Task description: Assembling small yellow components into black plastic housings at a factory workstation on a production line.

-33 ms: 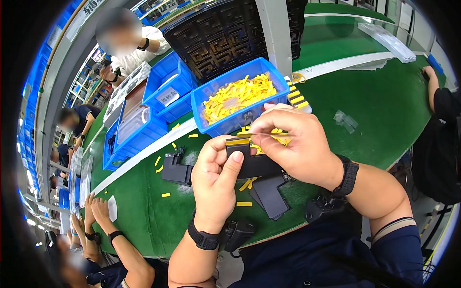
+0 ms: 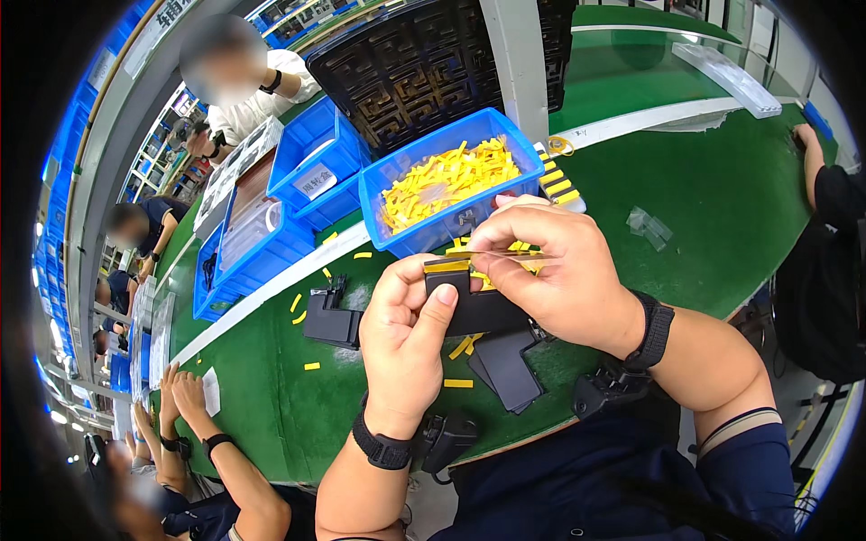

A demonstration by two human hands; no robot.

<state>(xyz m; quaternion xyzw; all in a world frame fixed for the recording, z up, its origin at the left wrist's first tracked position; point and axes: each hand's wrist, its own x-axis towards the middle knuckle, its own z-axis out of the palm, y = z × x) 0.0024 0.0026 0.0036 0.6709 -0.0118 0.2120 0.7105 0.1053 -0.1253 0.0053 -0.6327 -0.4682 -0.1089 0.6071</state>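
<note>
My left hand (image 2: 403,338) grips a flat black L-shaped part (image 2: 487,312), thumb on its face and fingers behind. A yellow strip (image 2: 446,266) lies along the part's upper edge. Above that edge, my right hand (image 2: 568,270) pinches a thin, partly see-through strip (image 2: 516,256) between thumb and fingers; its exact kind cannot be made out. Beneath my hands, more flat black parts (image 2: 507,370) lie on the green table, and another black stack (image 2: 332,323) with short leads sits left of my left hand. Loose yellow strips (image 2: 458,384) are scattered around.
Just beyond my hands stands a blue bin (image 2: 410,241) full of yellow strips (image 2: 456,180). Other blue bins (image 2: 311,153) are at its left, before a black patterned tray (image 2: 415,77) and a grey post (image 2: 519,72). Co-workers' hands (image 2: 185,397) work at the left.
The thin strip in my right hand has shifted slightly at its right end. Both hands and the black part stay nearly in place.
</note>
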